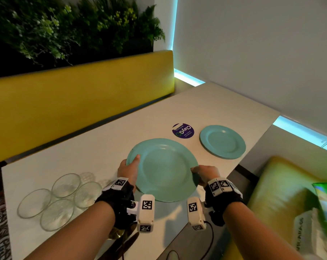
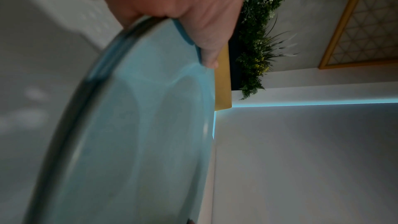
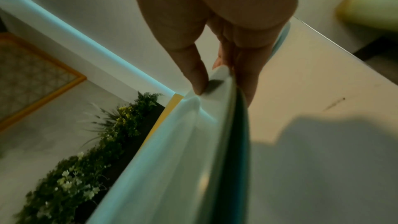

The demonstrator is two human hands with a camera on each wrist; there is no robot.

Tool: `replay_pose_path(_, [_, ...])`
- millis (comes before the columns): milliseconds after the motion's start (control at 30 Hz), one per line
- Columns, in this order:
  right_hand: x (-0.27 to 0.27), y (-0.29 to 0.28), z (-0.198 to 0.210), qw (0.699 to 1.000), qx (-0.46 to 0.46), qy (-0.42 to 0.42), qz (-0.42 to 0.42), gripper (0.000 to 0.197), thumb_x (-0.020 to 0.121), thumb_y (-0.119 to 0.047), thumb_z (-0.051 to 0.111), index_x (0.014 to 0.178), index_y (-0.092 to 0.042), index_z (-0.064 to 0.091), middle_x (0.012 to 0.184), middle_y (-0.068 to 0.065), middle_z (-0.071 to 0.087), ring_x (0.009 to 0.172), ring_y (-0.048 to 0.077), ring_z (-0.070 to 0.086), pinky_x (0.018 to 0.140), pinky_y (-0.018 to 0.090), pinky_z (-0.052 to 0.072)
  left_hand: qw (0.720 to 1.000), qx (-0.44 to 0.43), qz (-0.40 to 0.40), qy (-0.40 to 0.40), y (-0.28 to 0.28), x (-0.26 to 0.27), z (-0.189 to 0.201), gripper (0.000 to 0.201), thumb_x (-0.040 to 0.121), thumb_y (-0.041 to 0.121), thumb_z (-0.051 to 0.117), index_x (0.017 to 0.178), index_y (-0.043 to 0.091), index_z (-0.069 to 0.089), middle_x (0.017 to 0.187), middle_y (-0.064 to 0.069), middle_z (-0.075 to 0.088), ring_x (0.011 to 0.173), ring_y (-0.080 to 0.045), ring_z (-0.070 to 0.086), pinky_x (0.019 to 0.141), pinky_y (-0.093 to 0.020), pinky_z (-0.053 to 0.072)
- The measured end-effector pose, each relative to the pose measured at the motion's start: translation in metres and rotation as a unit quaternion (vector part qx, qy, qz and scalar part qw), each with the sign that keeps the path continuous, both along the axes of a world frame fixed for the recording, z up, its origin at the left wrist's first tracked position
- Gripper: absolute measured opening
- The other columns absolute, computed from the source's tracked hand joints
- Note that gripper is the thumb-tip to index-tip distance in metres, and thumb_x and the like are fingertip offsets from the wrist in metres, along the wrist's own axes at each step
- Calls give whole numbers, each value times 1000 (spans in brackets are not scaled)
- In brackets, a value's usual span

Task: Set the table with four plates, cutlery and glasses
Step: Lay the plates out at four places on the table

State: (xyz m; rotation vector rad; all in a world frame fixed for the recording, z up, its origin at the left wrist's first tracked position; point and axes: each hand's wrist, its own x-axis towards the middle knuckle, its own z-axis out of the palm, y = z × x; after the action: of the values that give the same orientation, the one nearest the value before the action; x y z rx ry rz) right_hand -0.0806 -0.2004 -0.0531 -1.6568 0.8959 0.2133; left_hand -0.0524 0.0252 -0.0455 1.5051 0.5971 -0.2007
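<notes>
Both hands hold teal plates point(image 1: 164, 169) above the white table point(image 1: 95, 143). My left hand point(image 1: 129, 168) grips the left rim, thumb on top. My right hand point(image 1: 204, 172) pinches the right rim. In the left wrist view the held plates point(image 2: 133, 134) show two stacked rims under my left hand point(image 2: 183, 6). The right wrist view shows my right hand point(image 3: 221, 43) with thumb on top of the plates point(image 3: 183, 159) and fingers beneath. Another teal plate point(image 1: 222, 141) lies flat on the table at the right. Several clear glasses point(image 1: 59, 197) stand at the near left.
A round purple sticker point(image 1: 183, 130) lies on the table behind the held plates. A yellow bench back point(image 1: 74, 102) runs along the far side, and a yellow seat point(image 1: 282, 196) with bags is at the right. Cutlery handles point(image 1: 127, 241) show under my left wrist.
</notes>
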Motion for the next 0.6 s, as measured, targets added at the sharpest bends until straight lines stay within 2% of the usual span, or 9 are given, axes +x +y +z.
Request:
replay_pose_path(100, [-3, 6, 3, 998, 53, -20, -24, 33, 86, -4, 60, 117, 7, 59, 123, 26, 60, 114, 40, 59, 96, 47, 50, 1000, -2, 12, 18, 10, -3, 0, 53, 92, 46, 48, 124, 4, 54, 112, -15, 61, 103, -34, 61, 89, -40, 51])
replay_pose_path(167, [-4, 7, 2, 991, 109, -38, -71, 28, 85, 2, 57, 112, 9, 59, 120, 29, 61, 105, 42, 62, 95, 54, 48, 999, 20, 10, 23, 17, -4, 1, 56, 97, 46, 37, 131, 3, 49, 126, -19, 56, 107, -34, 57, 85, -35, 46])
replay_pose_path(267, [-5, 6, 1, 976, 164, -59, -128, 22, 87, 6, 53, 109, 10, 57, 111, 28, 62, 93, 38, 61, 88, 54, 49, 997, 70, 22, 5, 28, 1, 9, 58, 99, 44, 32, 140, 4, 39, 143, -19, 44, 125, -36, 48, 97, -37, 40])
replay_pose_path(333, [-7, 2, 0, 972, 161, -66, -157, 11, 88, 6, 54, 97, 11, 57, 109, 30, 60, 95, 41, 60, 92, 59, 46, 994, 99, 35, -14, 38, 9, 16, 60, 98, 47, 31, 141, 5, 36, 145, -19, 41, 128, -36, 45, 105, -41, 38])
replay_pose_path(367, [-7, -1, -2, 969, 161, -71, -175, 11, 88, 6, 54, 97, 12, 56, 107, 29, 60, 95, 41, 60, 94, 60, 44, 992, 112, 46, -19, 45, 13, 20, 61, 98, 48, 30, 141, 6, 36, 145, -19, 42, 128, -37, 45, 106, -43, 39])
replay_pose_path(500, [-10, -13, -11, 954, 160, -81, -240, 36, 89, 7, 52, 125, 10, 47, 100, 22, 56, 86, 36, 59, 87, 55, 49, 985, 142, 98, -24, 71, 30, 30, 59, 98, 47, 28, 140, 6, 35, 142, -20, 44, 125, -39, 47, 102, -43, 38])
replay_pose_path(533, [-11, -14, -13, 952, 158, -77, -250, 38, 89, 7, 52, 127, 9, 46, 101, 22, 56, 87, 37, 60, 87, 55, 49, 983, 148, 111, -20, 76, 32, 31, 58, 99, 46, 28, 140, 6, 34, 141, -20, 45, 125, -39, 47, 102, -43, 38])
replay_pose_path(600, [-14, -15, -18, 952, 145, -62, -261, 38, 90, 6, 52, 127, 9, 46, 102, 23, 57, 99, 41, 60, 91, 56, 48, 980, 151, 130, -8, 85, 35, 32, 58, 99, 46, 27, 141, 7, 33, 141, -20, 44, 125, -39, 46, 103, -44, 38])
